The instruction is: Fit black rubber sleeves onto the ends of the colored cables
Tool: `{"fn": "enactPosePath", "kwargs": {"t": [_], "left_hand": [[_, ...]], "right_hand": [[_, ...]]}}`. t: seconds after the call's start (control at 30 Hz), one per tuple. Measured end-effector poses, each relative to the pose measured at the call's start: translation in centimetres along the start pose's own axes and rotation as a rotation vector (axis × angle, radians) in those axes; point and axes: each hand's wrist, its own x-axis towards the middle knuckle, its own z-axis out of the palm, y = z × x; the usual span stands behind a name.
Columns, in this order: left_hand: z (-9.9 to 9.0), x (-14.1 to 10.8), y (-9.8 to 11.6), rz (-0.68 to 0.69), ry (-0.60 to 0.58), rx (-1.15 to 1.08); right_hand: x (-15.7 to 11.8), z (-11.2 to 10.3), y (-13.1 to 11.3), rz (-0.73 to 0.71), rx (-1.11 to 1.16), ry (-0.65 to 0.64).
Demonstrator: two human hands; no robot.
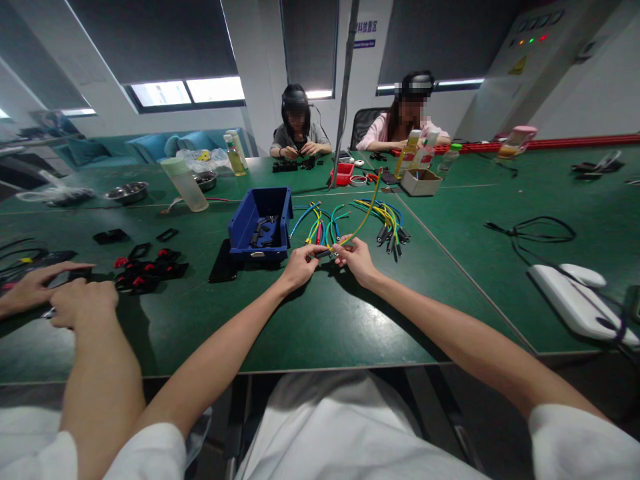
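My left hand [301,265] pinches a small black connector sleeve [323,253] just above the green table. Closed on the yellow-green wire [369,215] close to that sleeve is my right hand [358,259]; the wire's free end curves up and away. Whether the wire sits inside the sleeve I cannot tell. Behind my hands lie loose blue, green, yellow and red wires [320,219]. To their right is a bunch of wires with black sleeves [393,233] on their ends. A blue bin [240,230] holding black sleeves [263,231] stands left of my left hand.
A black phone [223,263] lies beside the bin. At left, a co-worker's hands [83,300] work near black and red parts [147,270]. A white device [575,300] with a cable is at right. Bottles, a small box [421,183] and two people are across the table.
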Motion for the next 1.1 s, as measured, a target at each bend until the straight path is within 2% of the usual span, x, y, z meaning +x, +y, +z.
{"fn": "enactPosePath", "kwargs": {"t": [1.1], "left_hand": [[0.02, 0.02, -0.35, 0.004, -0.002, -0.010]], "right_hand": [[0.10, 0.00, -0.25, 0.007, -0.010, -0.014]]}}
